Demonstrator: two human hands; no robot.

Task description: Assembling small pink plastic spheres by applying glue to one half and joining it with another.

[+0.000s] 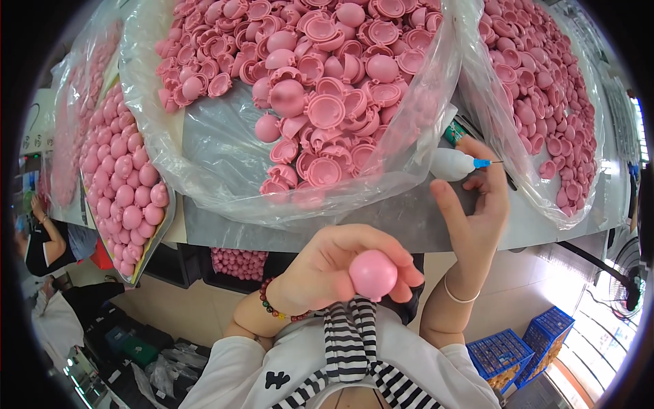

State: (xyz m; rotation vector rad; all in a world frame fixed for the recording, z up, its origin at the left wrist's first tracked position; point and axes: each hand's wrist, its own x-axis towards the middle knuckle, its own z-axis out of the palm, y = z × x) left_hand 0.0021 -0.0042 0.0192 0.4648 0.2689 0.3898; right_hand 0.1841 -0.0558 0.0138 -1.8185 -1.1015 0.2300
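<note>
My left hand (pixel 340 269) is curled round a smooth pink ball (pixel 372 274), with the thumb and fingers on its sides. A small nub shows at the ball's lower edge. To the right, over the table edge, my right hand (pixel 480 198) has its thumb and fingers about a white squeeze bottle (pixel 449 164). A blue needle tip (pixel 482 163) on the bottle points right, across the fingers. Beyond my hands, a clear plastic bag (pixel 225 129) lies spread on the table, heaped with open pink half-shells (pixel 325 111) and some closed balls.
More pink shells (pixel 545 102) fill a bag at the right. A tray of closed pink balls (pixel 122 198) stands left. Below the table edge is a dark bin of pink pieces (pixel 238 264). Blue crates (pixel 501 354) sit on the floor; another person's arm (pixel 44 225) shows far left.
</note>
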